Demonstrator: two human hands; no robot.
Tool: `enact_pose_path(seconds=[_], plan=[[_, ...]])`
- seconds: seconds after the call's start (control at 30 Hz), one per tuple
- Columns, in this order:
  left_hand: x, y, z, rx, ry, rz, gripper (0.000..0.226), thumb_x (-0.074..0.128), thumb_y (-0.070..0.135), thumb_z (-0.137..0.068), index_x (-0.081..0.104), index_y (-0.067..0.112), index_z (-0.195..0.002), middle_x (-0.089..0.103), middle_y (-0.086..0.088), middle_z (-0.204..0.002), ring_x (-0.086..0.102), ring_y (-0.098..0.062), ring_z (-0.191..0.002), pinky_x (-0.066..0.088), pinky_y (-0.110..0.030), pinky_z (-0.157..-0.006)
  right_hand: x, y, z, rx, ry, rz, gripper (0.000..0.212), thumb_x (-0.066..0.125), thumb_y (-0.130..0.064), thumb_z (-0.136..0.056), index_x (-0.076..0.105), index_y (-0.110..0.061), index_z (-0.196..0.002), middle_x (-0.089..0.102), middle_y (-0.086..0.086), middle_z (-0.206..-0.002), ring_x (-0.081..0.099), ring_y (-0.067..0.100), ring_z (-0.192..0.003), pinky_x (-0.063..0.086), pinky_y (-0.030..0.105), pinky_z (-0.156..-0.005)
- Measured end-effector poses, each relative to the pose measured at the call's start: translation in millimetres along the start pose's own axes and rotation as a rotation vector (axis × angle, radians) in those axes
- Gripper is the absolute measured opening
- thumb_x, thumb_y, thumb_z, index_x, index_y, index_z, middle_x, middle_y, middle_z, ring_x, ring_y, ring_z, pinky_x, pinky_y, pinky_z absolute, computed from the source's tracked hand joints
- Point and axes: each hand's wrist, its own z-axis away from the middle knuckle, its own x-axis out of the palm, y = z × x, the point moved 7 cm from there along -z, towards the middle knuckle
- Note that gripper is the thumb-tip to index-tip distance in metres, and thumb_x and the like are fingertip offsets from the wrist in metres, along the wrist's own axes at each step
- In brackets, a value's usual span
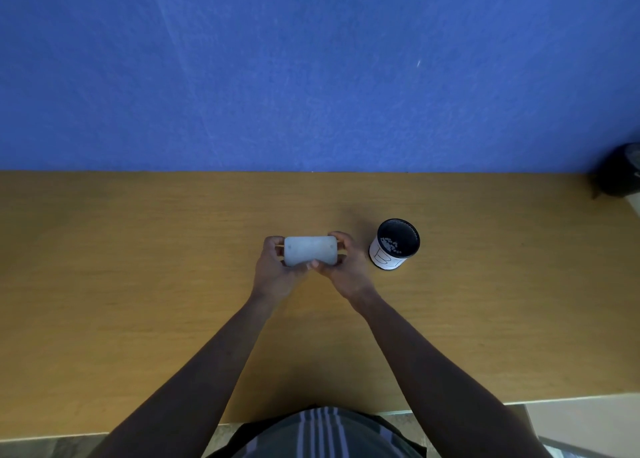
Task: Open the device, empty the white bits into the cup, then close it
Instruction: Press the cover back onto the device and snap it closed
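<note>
The device [310, 249] is a pale grey rounded oblong, held just above the wooden table at its middle, flat face toward me. My left hand [273, 267] grips its left end and my right hand [341, 265] grips its right end, thumbs under its near edge. To the right stands the cup [394, 244], black inside with a white paper sleeve, upright, with a small heap of white bits [390, 245] showing inside it. I cannot tell whether the device is open or closed.
The wooden table [138, 284] stretches wide to both sides and meets a blue wall [311, 69] at the back. A dark object [620, 175] sits at the far right corner. The table's near edge runs just in front of my body.
</note>
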Motion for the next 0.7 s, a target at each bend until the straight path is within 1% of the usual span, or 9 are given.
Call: enact_pose_path(seconds=[0.07,0.13,0.27,0.37,0.47,0.53,0.6,0.63,0.7], plan=[[-2.2,0.3,-0.8,0.016,0.015,-0.007,0.066,0.091,0.031,-0.064,0.049,0.018,-0.113,0.057,0.008,-0.103,0.061,-0.011,-0.090,0.052,-0.025,-0.065,-2.2,1.4,-0.9,-0.010,0.022,0.020,0.069,0.087,-0.021,-0.071,0.052,-0.020,-0.131,0.057,0.005,-0.119,0.067,0.023,-0.097,0.061,0.042,-0.078],[-3.5,-1.2,-2.1,0.020,0.002,0.012,0.059,0.090,0.026,-0.064,0.051,0.017,-0.107,0.059,0.005,-0.102,0.063,-0.019,-0.093,0.057,-0.036,-0.069,-4.9,4.7,-1.8,-0.004,0.038,0.010,0.068,0.086,-0.017,-0.072,0.054,-0.019,-0.132,0.060,0.004,-0.116,0.069,0.024,-0.093,0.061,0.046,-0.078],[-3.3,-4.1,-1.9,-0.016,-0.049,0.133,0.045,0.085,0.009,-0.071,0.053,0.010,-0.102,0.059,-0.009,-0.096,0.067,-0.034,-0.094,0.060,-0.052,-0.072,-6.3,7.0,-3.2,0.006,0.031,0.001,0.073,0.086,-0.014,-0.072,0.053,-0.017,-0.136,0.063,0.000,-0.119,0.070,0.020,-0.094,0.062,0.044,-0.077],[-1.5,-2.9,-0.1,-0.020,-0.088,0.265,0.040,0.078,-0.002,-0.076,0.052,0.003,-0.105,0.054,-0.019,-0.098,0.069,-0.030,-0.084,0.063,-0.043,-0.064,-7.2,7.7,-4.8,0.026,0.006,-0.073,0.072,0.085,-0.010,-0.072,0.053,-0.016,-0.137,0.064,0.001,-0.126,0.070,0.019,-0.096,0.062,0.041,-0.080],[-1.4,-0.3,0.2,-0.010,-0.112,0.341,0.031,0.071,-0.007,-0.081,0.052,0.003,-0.103,0.056,-0.016,-0.094,0.070,-0.027,-0.077,0.062,-0.034,-0.061,-7.7,8.7,-4.8,0.033,-0.020,-0.153,0.065,0.081,-0.006,-0.076,0.056,-0.016,-0.135,0.067,0.002,-0.122,0.071,0.020,-0.098,0.061,0.041,-0.083],[-2.3,-0.9,-0.6,-0.013,-0.121,0.372,0.028,0.067,-0.008,-0.083,0.052,0.000,-0.105,0.058,-0.018,-0.093,0.072,-0.027,-0.074,0.062,-0.035,-0.063,-7.1,8.5,-3.9,0.028,-0.030,-0.220,0.052,0.078,-0.002,-0.079,0.063,-0.020,-0.126,0.071,-0.005,-0.110,0.071,0.020,-0.096,0.061,0.042,-0.084],[-2.8,-3.3,-2.0,-0.021,-0.134,0.386,0.027,0.065,-0.006,-0.086,0.053,-0.004,-0.109,0.058,-0.025,-0.096,0.073,-0.030,-0.075,0.062,-0.036,-0.065,-6.6,5.7,-2.2,0.009,-0.041,-0.245,0.043,0.074,-0.001,-0.082,0.071,-0.036,-0.107,0.073,-0.014,-0.097,0.071,0.015,-0.090,0.061,0.040,-0.082],[-3.1,-4.6,-2.6,-0.027,-0.140,0.395,0.026,0.064,-0.005,-0.087,0.053,-0.005,-0.111,0.059,-0.026,-0.097,0.073,-0.031,-0.076,0.062,-0.036,-0.065,-6.1,3.5,-0.9,0.006,-0.052,-0.249,0.043,0.073,0.000,-0.084,0.073,-0.040,-0.099,0.074,-0.015,-0.094,0.071,0.012,-0.089,0.061,0.038,-0.082],[-4.5,-7.3,-3.4,-0.040,-0.146,0.418,0.024,0.063,-0.001,-0.090,0.053,-0.006,-0.111,0.060,-0.023,-0.092,0.074,-0.032,-0.075,0.062,-0.035,-0.064,-5.5,2.3,0.6,0.006,-0.075,-0.277,0.040,0.069,0.001,-0.086,0.073,-0.039,-0.095,0.074,-0.011,-0.097,0.070,0.012,-0.092,0.061,0.034,-0.080]])
